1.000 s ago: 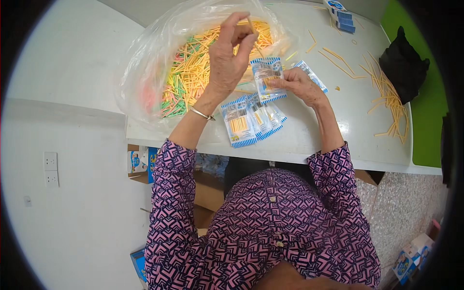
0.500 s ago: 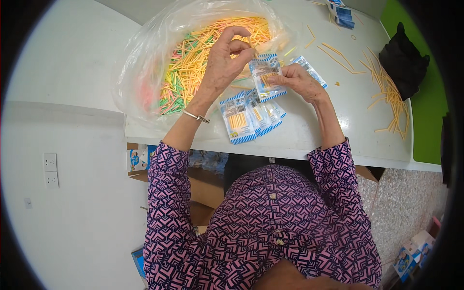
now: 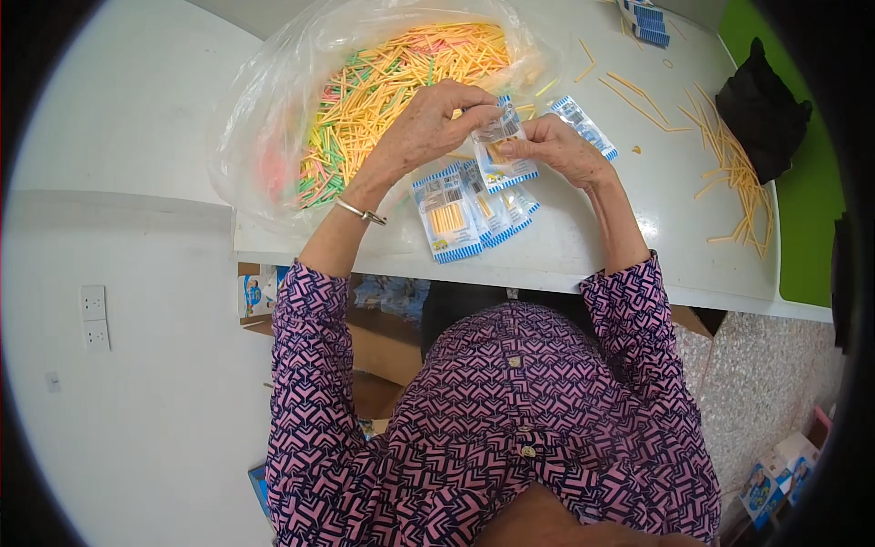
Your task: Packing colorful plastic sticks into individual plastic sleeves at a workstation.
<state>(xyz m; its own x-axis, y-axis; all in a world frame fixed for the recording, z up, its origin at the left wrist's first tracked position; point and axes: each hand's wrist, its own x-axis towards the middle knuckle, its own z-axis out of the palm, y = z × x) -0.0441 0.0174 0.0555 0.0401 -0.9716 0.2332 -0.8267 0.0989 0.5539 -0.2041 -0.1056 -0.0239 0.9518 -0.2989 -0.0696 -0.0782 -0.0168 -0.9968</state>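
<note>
My right hand (image 3: 567, 153) grips a small clear packet (image 3: 499, 162) with blue-striped edges, its thumb across the front. Thin yellow sticks show inside it. At the packet's top edge, the fingers of my left hand (image 3: 437, 123) are pinched together; whatever is between them is hidden. Below lie several similar packets (image 3: 447, 219), overlapping on the white table, with yellow sticks visible in the front one. Another packet (image 3: 583, 126) rests just beyond my right hand. Left of the hands, a big clear plastic bag (image 3: 264, 109) gapes around a heap of yellow, green and pink sticks (image 3: 392, 77).
Loose yellow sticks (image 3: 743, 196) lie in a pile at the table's right, beside a black cloth-like bundle (image 3: 764, 114). A stack of blue-striped packets (image 3: 645, 23) sits at the far edge. Beneath the table (image 3: 656, 237) is an open cardboard box (image 3: 387, 351).
My left hand has come down toward the packet's top edge, from above it, where a thin yellow stick showed at its fingertips. My right hand still grips the packet, nearly in place.
</note>
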